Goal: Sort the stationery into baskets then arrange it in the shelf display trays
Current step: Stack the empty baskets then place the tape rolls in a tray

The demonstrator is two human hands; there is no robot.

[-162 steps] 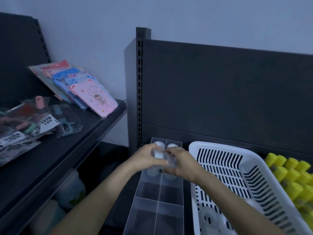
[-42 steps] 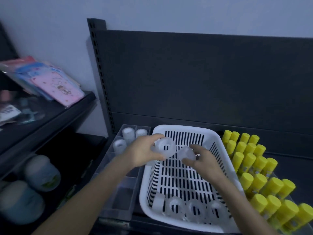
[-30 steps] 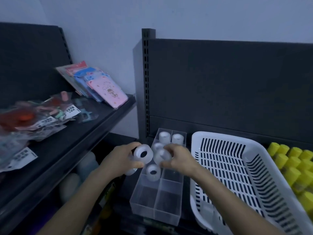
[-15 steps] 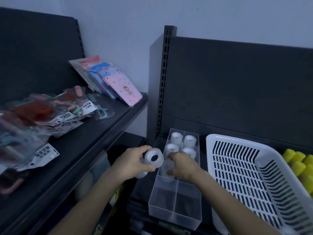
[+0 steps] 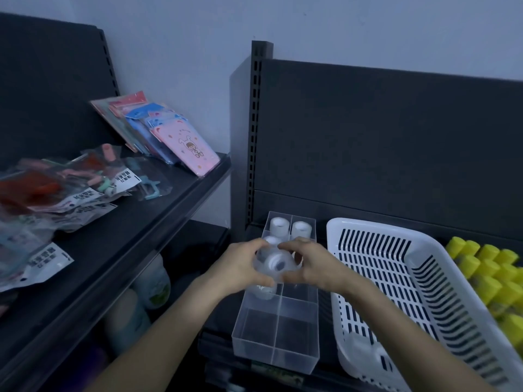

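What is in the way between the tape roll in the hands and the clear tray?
Nothing visible does. The left hand and right hand hold the tape roll just above the clear tray. Other rolls sit in its back slots; the two front slots look empty.

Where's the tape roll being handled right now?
Head view, lower centre: the tape roll is held between the left hand and right hand, above the middle of the clear tray, just left of the white basket.
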